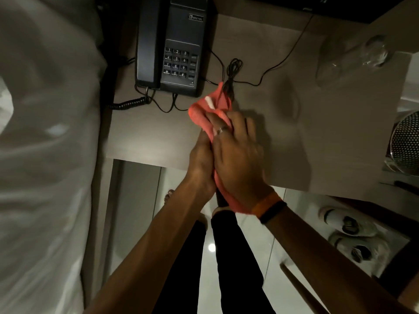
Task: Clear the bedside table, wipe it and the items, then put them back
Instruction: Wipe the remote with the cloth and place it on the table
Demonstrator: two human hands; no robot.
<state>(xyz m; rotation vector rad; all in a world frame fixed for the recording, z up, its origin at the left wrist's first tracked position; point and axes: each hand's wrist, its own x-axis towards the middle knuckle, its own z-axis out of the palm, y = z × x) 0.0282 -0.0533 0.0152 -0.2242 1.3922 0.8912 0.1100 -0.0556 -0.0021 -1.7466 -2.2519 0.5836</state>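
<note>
1. Dim light falls on the pale brown wooden desk (260, 64) beside the white-sheeted bed (45, 155), which runs along the desk's left edge with only a dark gap between them.
2. At the far left of the desk sits the black corded push-button telephone (174, 46), not cleared off, its coiled and thin black cables (235, 66) trailing across the surface.
3. Near the front edge, my left hand (201, 159) is closed round the orange-pink cleaning cloth (204, 109), with my right hand (238, 152) closed over the same cloth; a dark bundle of cord pokes from its far end, so I judge I am wiping a cord rather than the desk itself.
4. Right of my hands the desk is bare and open for wiping strokes, as far as a clear drinking glass (353, 57) lying blurred at the far right.
5. A round perforated metal object (408, 143) crowds the right edge.
6. I judge the task is midway: clearing looks partial, and putting things back remains.
7. Past the front edge lies glossy white floor, where white sneakers (349, 236) sit well clear of my feet.
</note>
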